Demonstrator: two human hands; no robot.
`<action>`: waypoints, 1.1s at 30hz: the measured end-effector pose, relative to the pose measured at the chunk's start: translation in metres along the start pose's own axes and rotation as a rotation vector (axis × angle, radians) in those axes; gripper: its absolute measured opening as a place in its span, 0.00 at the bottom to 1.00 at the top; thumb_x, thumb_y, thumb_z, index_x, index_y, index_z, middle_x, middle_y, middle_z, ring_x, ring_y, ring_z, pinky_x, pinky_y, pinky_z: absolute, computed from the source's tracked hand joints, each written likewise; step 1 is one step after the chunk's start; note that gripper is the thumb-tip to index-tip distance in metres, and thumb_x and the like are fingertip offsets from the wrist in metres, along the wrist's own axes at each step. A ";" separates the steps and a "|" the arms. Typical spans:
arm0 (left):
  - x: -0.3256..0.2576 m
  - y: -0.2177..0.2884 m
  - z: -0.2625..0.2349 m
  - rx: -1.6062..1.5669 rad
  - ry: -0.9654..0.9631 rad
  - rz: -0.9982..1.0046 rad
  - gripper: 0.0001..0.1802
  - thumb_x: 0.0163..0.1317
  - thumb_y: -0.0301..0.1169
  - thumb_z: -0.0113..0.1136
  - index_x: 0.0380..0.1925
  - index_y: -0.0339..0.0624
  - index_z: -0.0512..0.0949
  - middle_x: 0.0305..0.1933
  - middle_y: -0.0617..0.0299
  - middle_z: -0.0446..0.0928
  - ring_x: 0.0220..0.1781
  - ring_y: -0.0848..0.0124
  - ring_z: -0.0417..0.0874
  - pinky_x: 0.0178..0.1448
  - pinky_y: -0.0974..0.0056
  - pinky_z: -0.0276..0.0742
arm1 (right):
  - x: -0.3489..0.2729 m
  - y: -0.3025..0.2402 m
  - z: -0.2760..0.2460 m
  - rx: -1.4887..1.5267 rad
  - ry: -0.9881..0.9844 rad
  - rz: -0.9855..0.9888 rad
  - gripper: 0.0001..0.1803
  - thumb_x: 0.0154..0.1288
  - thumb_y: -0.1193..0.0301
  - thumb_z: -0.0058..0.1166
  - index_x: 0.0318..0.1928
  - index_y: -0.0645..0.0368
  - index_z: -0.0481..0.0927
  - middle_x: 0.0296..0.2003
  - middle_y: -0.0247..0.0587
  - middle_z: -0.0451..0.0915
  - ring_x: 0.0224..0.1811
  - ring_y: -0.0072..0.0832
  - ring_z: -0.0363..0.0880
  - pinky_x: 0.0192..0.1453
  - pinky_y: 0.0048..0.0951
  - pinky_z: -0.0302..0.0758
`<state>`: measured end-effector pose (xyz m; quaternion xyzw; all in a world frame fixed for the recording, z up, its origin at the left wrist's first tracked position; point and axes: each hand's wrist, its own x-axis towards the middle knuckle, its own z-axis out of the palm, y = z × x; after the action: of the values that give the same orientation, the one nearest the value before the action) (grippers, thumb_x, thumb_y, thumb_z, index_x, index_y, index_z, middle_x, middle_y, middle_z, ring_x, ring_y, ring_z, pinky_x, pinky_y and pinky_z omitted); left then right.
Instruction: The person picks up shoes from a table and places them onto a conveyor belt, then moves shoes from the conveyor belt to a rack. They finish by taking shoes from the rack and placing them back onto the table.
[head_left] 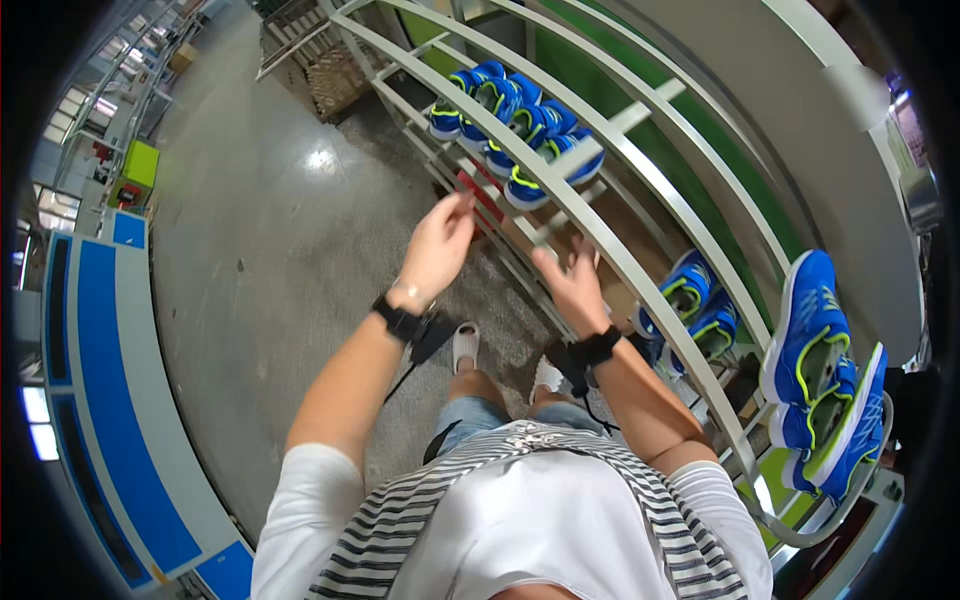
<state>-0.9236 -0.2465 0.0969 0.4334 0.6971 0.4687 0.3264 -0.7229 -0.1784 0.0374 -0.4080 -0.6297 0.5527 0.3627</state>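
My left hand [437,243] hovers over the floor just left of the metal rack, its fingers loosely bent and nothing visible in them. Beside the rack's rails is my right hand [575,290], thumb and fingers apart, with no object showing in it. Whether its fingertips touch a rail I cannot tell. Beyond both hands, a cluster of blue sneakers [540,125] with yellow-green trim sits on the rack. Closer to my right forearm, more blue sneakers [690,300] lie on a lower level. Several others [815,340] lean together at the rack's near right end.
The rack's curved metal rails [650,290] run along my right side. A blue and white long unit [110,390] stands at the left. Grey floor [240,230] stretches between them. A wooden crate-like thing [310,60] stands at the far end, and a yellow-green box [138,170] at far left.
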 end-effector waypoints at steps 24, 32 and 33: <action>-0.082 0.022 0.038 -0.264 -1.161 -0.530 0.32 0.52 0.21 0.63 0.61 0.33 0.71 0.51 0.60 0.79 0.48 0.73 0.81 0.56 0.67 0.77 | -0.333 -0.060 -0.058 0.677 0.453 0.340 0.45 0.57 0.75 0.50 0.76 0.57 0.49 0.68 0.44 0.61 0.69 0.30 0.61 0.72 0.28 0.56; -0.294 0.084 0.255 -0.029 -1.546 -0.403 0.32 0.53 0.22 0.63 0.61 0.36 0.71 0.51 0.59 0.80 0.48 0.73 0.82 0.54 0.68 0.78 | -0.561 -0.050 -0.110 0.689 1.139 0.142 0.44 0.52 0.79 0.44 0.74 0.59 0.55 0.66 0.47 0.64 0.68 0.36 0.66 0.71 0.33 0.63; -0.321 0.094 0.284 -0.032 -1.534 -0.377 0.32 0.52 0.23 0.63 0.61 0.36 0.72 0.49 0.59 0.80 0.47 0.72 0.82 0.54 0.67 0.78 | -0.579 -0.044 -0.120 0.714 1.243 0.086 0.44 0.53 0.78 0.44 0.74 0.58 0.54 0.66 0.46 0.64 0.68 0.37 0.65 0.72 0.34 0.62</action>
<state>-0.5189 -0.4159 0.1018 0.5054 0.3321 -0.0145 0.7963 -0.3848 -0.6622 0.0931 -0.5283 -0.0707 0.4042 0.7433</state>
